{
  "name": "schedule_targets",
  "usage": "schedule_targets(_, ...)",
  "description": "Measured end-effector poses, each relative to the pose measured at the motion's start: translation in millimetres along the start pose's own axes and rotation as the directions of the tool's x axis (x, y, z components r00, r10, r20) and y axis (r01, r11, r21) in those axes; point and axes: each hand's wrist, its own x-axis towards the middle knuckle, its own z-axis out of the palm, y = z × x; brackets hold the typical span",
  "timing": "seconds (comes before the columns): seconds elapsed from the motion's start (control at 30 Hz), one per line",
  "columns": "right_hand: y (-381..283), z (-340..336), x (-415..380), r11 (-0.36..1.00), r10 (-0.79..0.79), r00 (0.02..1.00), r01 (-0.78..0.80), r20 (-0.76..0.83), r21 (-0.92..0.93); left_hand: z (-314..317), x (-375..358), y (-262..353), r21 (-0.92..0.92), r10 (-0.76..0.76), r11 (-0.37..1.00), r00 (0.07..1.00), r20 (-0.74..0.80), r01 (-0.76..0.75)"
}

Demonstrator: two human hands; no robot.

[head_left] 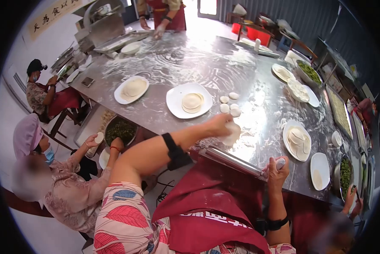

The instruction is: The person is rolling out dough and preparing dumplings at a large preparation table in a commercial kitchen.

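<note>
My left hand [219, 125] reaches over the steel table's near edge and grips a thin round dough wrapper [231, 135], somewhat blurred. In my right hand [278, 172] is the white handle of a metal rolling pin [234, 161], which slants along the table edge. Several small dough pieces [224, 108] lie just beyond my left hand. To their left, a square white plate [177, 100] holds stacked wrappers [192, 101]. An oval plate [287, 139] with overlapping wrappers [299, 142] stands beyond my right hand.
Another plate of wrappers [134, 89] stands left on the floured table [164, 63]. A co-worker [67, 186] sits close at left by a bowl of green filling [120, 130]. More bowls and trays [339, 111] line the right side. Another person [168, 15] stands at the far edge.
</note>
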Motion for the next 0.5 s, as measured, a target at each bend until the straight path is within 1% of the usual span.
schedule_targets(0.03, -0.3, -0.2, 0.0, 1.0, -0.008, 1.0, 0.008, 0.004, 0.006, -21.8, 0.9, -8.9, -0.012, -0.018, 1.0, 1.0, 0.005, 0.018)
schedule_targets(0.07, 0.0, -0.5, 0.1, 1.0, -0.015, 1.0, 0.015, 0.007, 0.009, -42.6, -1.1, -17.7, -0.06, -0.052, 0.997, 0.998, -0.026, 0.05)
schedule_targets(0.1, 0.8, -0.2, 0.5, 0.999, 0.011, 1.0, -0.011, -0.002, 0.036, -67.2, -6.6, -13.6, 0.004, -0.12, 0.993, 0.991, -0.063, 0.121)
schedule_targets(0.13, 2.3, 0.3, 2.1, 1.0, -0.018, 1.0, 0.018, -0.007, 0.013, -89.9, 0.1, -34.3, 0.109, -0.13, 0.984, 0.986, -0.103, 0.141)
schedule_targets(0.17, 4.6, 0.8, 3.1, 0.999, -0.044, 0.999, 0.044, -0.018, -0.011, -113.7, 2.1, -43.0, 0.148, -0.154, 0.974, 0.982, -0.109, 0.17)
schedule_targets(0.2, 6.1, 0.3, 2.7, 0.997, -0.068, 0.997, 0.066, -0.032, -0.039, -131.1, 5.8, -54.8, 0.246, -0.204, 0.936, 0.957, -0.208, 0.253)
schedule_targets(0.23, 6.5, -0.3, 2.8, 0.998, -0.051, 0.998, 0.051, -0.027, -0.024, -139.9, 5.3, -46.3, 0.378, -0.243, 0.848, 0.905, -0.349, 0.373)
schedule_targets(0.27, 6.2, -0.3, 3.9, 0.999, -0.036, 0.999, 0.036, -0.022, -0.009, -143.8, 10.8, -44.2, 0.478, -0.237, 0.761, 0.874, -0.424, 0.438)
schedule_targets(0.33, 5.8, -0.7, 5.7, 1.0, -0.018, 1.0, 0.018, -0.014, 0.009, -131.7, 26.7, -36.3, 0.557, -0.163, 0.764, 0.933, -0.321, 0.325)
schedule_targets(0.4, 5.4, -0.7, 8.6, 1.0, -0.017, 1.0, 0.017, -0.002, 0.016, -90.8, 47.1, -32.9, 0.631, 0.002, 0.768, 0.985, -0.173, 0.11)
schedule_targets(0.47, 1.2, -0.2, 10.1, 1.0, -0.012, 1.0, 0.012, 0.0, 0.018, -54.6, 57.7, 5.7, 0.66, -0.027, 0.751, 0.999, 0.032, -0.001)
schedule_targets(0.5, -0.6, 0.4, 9.9, 1.0, -0.007, 1.0, 0.007, 0.001, 0.019, -36.9, 69.2, 4.0, 0.694, 0.06, 0.714, 0.995, 0.074, -0.094)
